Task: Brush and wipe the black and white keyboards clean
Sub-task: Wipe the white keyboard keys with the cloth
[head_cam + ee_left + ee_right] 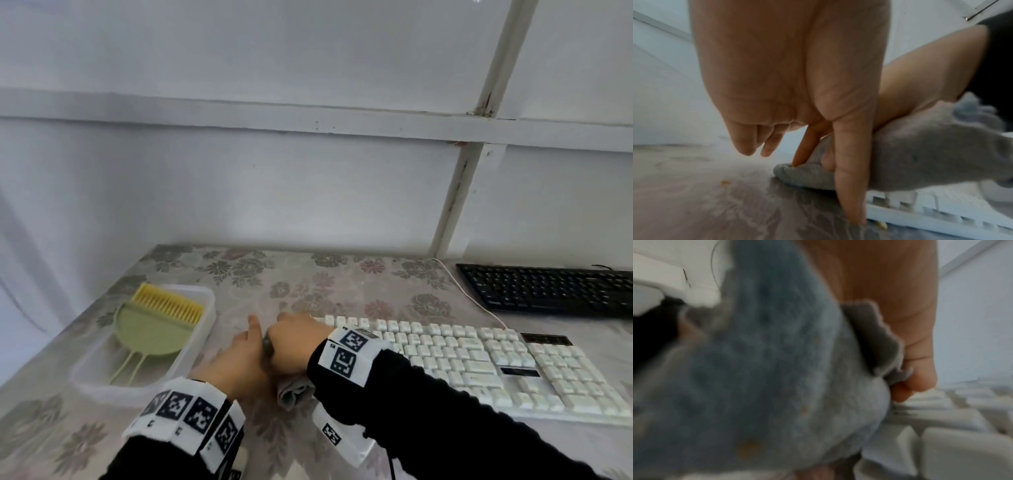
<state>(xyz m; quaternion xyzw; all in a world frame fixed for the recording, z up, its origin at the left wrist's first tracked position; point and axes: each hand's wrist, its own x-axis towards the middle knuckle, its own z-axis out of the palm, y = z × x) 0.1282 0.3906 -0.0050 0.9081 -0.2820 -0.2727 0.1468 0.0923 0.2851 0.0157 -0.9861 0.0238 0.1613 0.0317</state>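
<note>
Floral table (342, 284) against a white wall (239, 188); my right hand (294, 342) grips the cloth (920, 162) on the white keyboard's (479, 363) left edge, my left hand (236, 359) relaxed beside it, holding nothing.

Two keyboards, one cloth, one tray, two hands.

One white plastic keyboard (476, 363) and one black plastic keyboard (551, 289) lie on the surface; one grey fleecy cloth (920, 159), one clear plastic rectangular tray (202, 342) holding one pale green round dustpan (147, 332) and one yellow comb-toothed brush (168, 303); two hands, left (236, 359) and right (294, 342).
</note>
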